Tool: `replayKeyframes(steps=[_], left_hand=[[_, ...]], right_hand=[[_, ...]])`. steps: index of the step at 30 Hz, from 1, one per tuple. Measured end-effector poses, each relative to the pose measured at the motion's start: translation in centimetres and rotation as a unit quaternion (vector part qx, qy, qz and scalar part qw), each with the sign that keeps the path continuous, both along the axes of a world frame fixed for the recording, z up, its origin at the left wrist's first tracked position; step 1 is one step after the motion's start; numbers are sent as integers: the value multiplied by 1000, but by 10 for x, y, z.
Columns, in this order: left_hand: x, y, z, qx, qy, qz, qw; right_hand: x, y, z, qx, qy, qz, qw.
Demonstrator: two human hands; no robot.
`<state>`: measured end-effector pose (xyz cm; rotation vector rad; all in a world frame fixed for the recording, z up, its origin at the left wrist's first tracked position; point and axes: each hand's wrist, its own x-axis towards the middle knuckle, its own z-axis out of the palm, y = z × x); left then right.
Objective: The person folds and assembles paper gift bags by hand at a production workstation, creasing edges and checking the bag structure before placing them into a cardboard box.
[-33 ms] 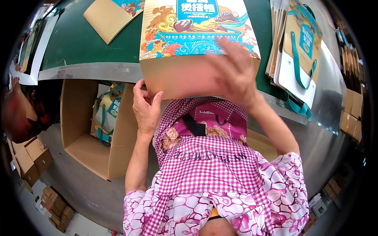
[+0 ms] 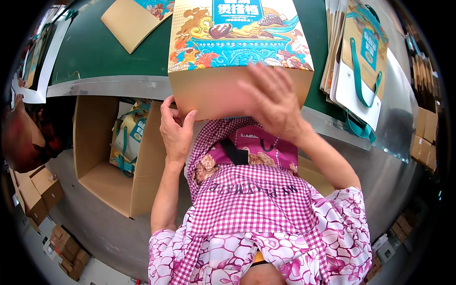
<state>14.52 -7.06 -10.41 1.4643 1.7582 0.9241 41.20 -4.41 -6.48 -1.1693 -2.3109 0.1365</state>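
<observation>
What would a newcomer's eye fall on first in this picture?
First, the gold box, top centre: the left hand holds its lower left corner, and the open right hand, blurred, is before its plain front. Then the bags, at right on the green table, and the open carton, below it at left.

Green-topped table [image 2: 90, 52] with shiny metal edge [image 2: 109, 86]; grey floor [image 2: 109, 232] below; brown cartons [image 2: 421, 148] stacked at far right

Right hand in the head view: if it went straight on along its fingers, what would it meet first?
Most likely the large gold cardboard box with colourful printing: the right hand points up and leftward across its plain near side. Blur and depth leave contact unclear.
</observation>
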Motion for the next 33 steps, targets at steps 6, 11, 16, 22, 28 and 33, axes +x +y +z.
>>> replayKeyframes(steps=[6, 11, 16, 22, 28, 33], left_hand=[[0, 5, -2, -23, -9, 4, 1000], [6, -2, -17, 50, 88, 5, 995], [18, -3, -22, 40, -119, 62, 990], [10, 2, -34, 5, -293, 91, 952], [8, 1, -33, -6, -300, 89, 950], [4, 3, -10, -64, -308, 71, 946]], right_hand=[[-12, -29, -46, -130, -114, -43, 984], [-16, -26, -49, -146, -125, -40, 981], [-14, -26, -46, -145, -132, -39, 980], [19, -37, -42, -146, -168, -82, 971], [58, -55, -42, -166, -184, -171, 954], [74, -63, -39, -238, 39, -213, 947]])
